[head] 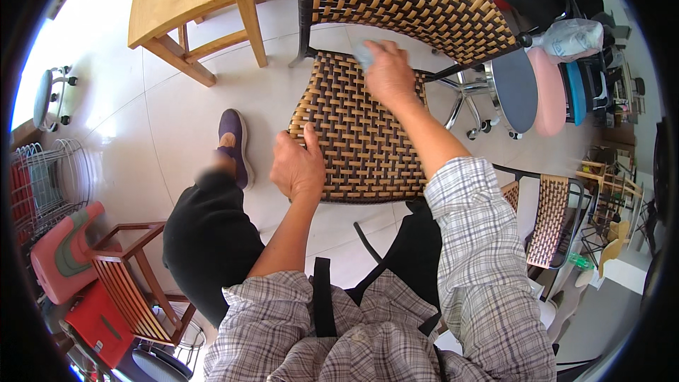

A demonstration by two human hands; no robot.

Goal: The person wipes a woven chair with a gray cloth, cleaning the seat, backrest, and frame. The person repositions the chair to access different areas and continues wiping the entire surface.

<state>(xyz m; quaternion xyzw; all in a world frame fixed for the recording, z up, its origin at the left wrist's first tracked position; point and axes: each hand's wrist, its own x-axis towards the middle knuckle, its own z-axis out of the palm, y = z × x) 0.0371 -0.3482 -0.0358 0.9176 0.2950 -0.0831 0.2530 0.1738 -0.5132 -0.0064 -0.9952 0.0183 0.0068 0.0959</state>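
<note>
A woven chair in tan and dark brown strips stands in front of me, its seat below my hands and its curved backrest beyond. My left hand grips the left edge of the chair seat, thumb on top of the weave. At the rear of the seat, near the gap under the backrest, my right hand holds a light blue-grey cloth, which is slightly blurred. The undersides of my fingers are hidden.
A wooden stool stands at the upper left. On the right are round-seated stools, a plastic bag and another woven chair. A slatted wooden rack, red and pink seats and wire baskets crowd the lower left.
</note>
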